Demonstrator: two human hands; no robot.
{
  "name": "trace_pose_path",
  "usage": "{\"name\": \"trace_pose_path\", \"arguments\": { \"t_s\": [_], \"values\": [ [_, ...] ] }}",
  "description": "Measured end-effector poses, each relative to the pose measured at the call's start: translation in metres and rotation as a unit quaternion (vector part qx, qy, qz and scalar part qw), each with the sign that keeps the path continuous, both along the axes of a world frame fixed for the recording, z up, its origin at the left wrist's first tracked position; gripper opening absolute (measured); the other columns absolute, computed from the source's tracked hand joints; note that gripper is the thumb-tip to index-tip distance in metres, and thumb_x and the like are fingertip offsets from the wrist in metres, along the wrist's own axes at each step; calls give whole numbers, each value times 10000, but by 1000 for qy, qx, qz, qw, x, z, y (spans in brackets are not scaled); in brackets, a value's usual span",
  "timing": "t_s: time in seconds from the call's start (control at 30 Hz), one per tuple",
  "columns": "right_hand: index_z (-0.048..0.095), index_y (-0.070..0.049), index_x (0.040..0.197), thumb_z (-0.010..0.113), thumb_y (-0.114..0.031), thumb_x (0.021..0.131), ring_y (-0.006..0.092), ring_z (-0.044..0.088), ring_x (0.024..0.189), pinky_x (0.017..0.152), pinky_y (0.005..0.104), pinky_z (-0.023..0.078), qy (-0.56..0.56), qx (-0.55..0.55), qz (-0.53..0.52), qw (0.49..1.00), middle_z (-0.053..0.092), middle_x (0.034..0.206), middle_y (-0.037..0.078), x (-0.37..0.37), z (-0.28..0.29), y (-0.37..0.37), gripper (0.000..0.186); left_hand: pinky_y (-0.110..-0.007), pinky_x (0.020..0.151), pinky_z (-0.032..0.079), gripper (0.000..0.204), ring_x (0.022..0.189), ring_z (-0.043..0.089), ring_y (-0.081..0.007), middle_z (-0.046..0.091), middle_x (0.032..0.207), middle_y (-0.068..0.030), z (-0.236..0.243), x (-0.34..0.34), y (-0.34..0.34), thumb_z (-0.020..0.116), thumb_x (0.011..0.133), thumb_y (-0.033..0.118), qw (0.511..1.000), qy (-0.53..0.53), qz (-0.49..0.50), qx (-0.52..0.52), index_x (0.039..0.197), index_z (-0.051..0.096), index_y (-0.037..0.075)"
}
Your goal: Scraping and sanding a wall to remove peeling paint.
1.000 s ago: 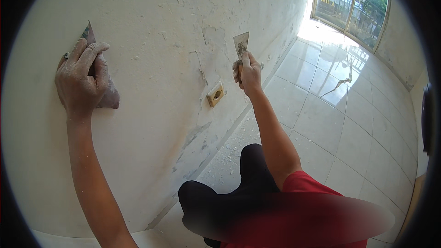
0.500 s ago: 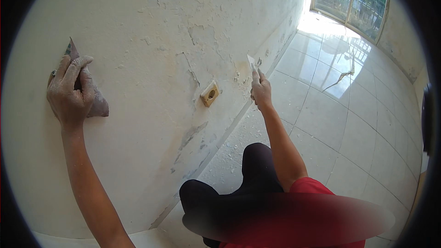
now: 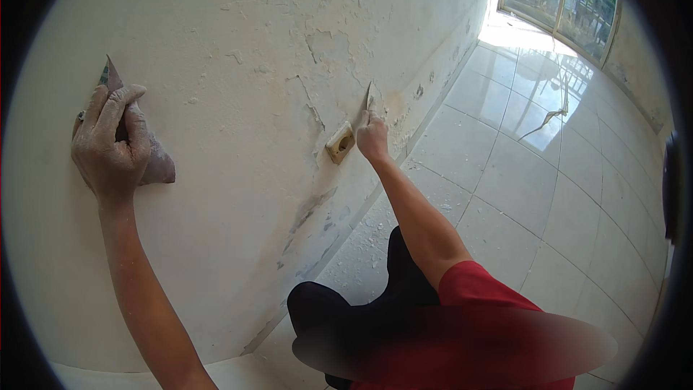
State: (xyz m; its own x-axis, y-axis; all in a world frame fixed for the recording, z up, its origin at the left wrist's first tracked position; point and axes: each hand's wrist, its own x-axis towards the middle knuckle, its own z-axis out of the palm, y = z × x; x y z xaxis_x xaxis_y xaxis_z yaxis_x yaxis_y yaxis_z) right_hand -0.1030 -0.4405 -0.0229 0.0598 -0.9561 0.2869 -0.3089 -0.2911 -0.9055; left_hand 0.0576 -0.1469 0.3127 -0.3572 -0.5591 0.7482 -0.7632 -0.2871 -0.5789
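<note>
Two bare hands on my feed, both loaded. Left hand [image 3: 112, 144] pinches a creased purplish-brown abrasive-looking sheet [image 3: 159, 163] between thumb and fingers, over the smoother left part of the off-white painted wall [image 3: 209, 224]. Right hand [image 3: 372, 139] is wrapped round the grip end of a thin, flat metal scraper [image 3: 369, 94]; its blade is edge-on to me, so I can't tell if it touches. It's just beside the tan box-shaped wall socket [image 3: 340, 144], near flaking paint [image 3: 330, 47]. Pale floor tiles [image 3: 502, 235] below carry chips. My read: scraping loose paint is the step in hand. Next stroke calls for a low blade under a lifted edge, clear of the socket.
</note>
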Motion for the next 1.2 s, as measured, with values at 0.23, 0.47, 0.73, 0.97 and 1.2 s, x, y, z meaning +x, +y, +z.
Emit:
{"name": "trace_pose_path", "arguments": {
  "t_s": [0.23, 0.47, 0.73, 0.97, 1.2],
  "values": [
    [518, 1, 1384, 438, -264, 1033, 335, 664, 771, 784, 405, 509, -142, 15, -32, 989, 672, 847, 257, -18, -31, -30, 447, -380, 856, 550, 205, 1000, 713, -268, 755, 963, -43, 2, 0, -5, 611, 860, 58, 1000, -17, -6, -13, 983, 751, 144],
    [495, -130, 1448, 500, -234, 1010, 240, 557, 605, 642, 395, 460, -57, 23, 61, 996, 594, 701, 181, -51, -2, 27, 450, -364, 774, 544, 219, 883, 708, -249, 732, 935, -49, -1, -2, 3, 614, 810, 31, 1000, 23, -6, -12, 953, 741, 138],
    [423, -254, 1497, 504, -181, 1006, 441, 646, 932, 799, 463, 510, -33, -60, 160, 985, 660, 1091, 244, -35, 31, 98, 502, -339, 667, 493, 240, 708, 638, -226, 661, 836, -42, 1, -9, 1, 603, 757, 17, 998, 7, -52, -21, 931, 729, 124],
    [547, -240, 1410, 529, -224, 1011, 394, 660, 691, 665, 434, 517, -1, -65, 97, 993, 681, 895, 250, -12, 55, 82, 400, -342, 676, 496, 236, 726, 647, -238, 659, 836, -52, 0, -11, -1, 604, 759, 27, 999, 14, -43, -11, 935, 730, 121],
    [549, -225, 1406, 533, -229, 1012, 375, 621, 568, 576, 434, 488, -40, -121, 45, 991, 591, 739, 280, 1, 50, 69, 394, -367, 715, 513, 206, 782, 674, -253, 690, 854, -55, 0, -8, 3, 624, 784, 39, 999, 3, -26, -20, 935, 736, 123]
  ]
}}
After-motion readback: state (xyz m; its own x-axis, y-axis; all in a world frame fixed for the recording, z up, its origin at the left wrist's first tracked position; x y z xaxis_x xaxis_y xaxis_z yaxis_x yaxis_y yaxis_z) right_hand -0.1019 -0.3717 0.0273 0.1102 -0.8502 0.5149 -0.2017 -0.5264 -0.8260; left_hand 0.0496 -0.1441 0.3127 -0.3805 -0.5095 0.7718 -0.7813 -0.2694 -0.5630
